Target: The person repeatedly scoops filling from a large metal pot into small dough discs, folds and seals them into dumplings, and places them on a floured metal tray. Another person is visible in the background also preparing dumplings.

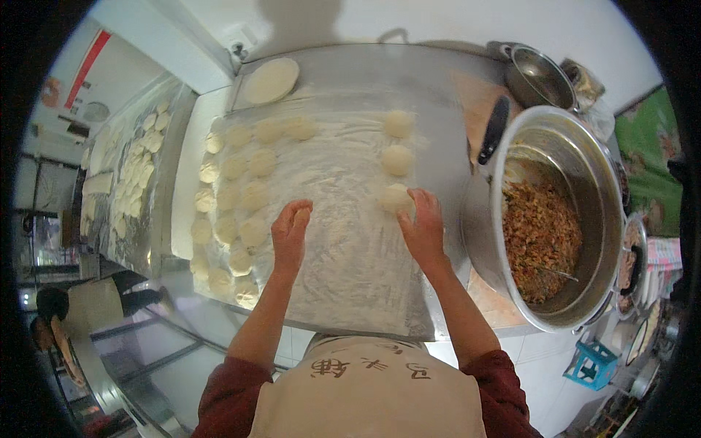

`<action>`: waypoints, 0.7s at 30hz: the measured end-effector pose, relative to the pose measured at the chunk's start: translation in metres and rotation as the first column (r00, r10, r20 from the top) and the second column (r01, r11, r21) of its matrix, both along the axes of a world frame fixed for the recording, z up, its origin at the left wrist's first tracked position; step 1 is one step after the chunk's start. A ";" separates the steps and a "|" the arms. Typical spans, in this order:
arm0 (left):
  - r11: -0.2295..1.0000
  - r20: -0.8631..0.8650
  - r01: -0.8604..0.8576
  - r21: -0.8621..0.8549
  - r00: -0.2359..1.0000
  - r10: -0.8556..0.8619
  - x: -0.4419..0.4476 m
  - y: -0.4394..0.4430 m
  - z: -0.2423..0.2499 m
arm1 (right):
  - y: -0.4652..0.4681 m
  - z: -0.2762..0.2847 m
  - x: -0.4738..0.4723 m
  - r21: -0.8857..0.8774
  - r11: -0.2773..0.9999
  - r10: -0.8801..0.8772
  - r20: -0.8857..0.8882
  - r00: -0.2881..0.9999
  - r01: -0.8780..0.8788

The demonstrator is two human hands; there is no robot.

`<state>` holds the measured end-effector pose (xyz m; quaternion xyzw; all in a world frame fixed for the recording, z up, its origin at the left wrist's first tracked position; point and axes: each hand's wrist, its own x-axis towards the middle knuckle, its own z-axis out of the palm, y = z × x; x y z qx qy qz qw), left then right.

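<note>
My right hand (423, 222) is at the near right edge of a round dough piece (396, 197), thumb and fingertips touching or just beside it; its exact grip cannot be told. Two more dough rounds (397, 160) lie in line beyond it. My left hand (292, 223), fingers curled, hovers over or rests on the floured metal worktop (339, 246); whether something small is in its fingers cannot be told. Several rows of dough rounds (254, 196) lie to its left. A large metal pot (484, 235) of chopped filling (539, 241) stands at the right.
A pale round disc (271, 80) lies at the back left corner. Behind the large pot stands a smaller lidded pan (539, 79). A black handle (494, 130) sticks up at the pot's rim. A blue plastic stool (591, 365) is on the floor. Farther left, another surface bears dough pieces (134, 175).
</note>
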<state>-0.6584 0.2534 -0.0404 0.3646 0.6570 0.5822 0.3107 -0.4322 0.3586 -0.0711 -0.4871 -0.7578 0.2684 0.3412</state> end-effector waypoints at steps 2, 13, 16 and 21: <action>0.994 -0.124 -0.009 -0.107 0.992 -0.004 -0.010 -0.026 0.002 | 0.002 0.003 -0.022 0.125 0.991 0.016 0.163 0.986 -0.037; 0.978 -0.269 -0.031 -0.205 0.963 -0.026 -0.126 -0.147 0.019 | 0.016 -0.056 -0.027 0.153 0.977 0.076 0.393 0.916 -0.146; 0.953 -0.305 -0.135 -0.269 0.951 0.049 -0.184 -0.169 0.022 | 0.020 -0.046 -0.033 0.050 0.993 0.069 0.463 0.884 -0.103; 0.896 -0.481 -0.410 -0.169 0.828 0.289 -0.331 -0.203 0.004 | 0.009 -0.008 -0.043 -0.013 0.998 0.055 0.591 0.804 -0.059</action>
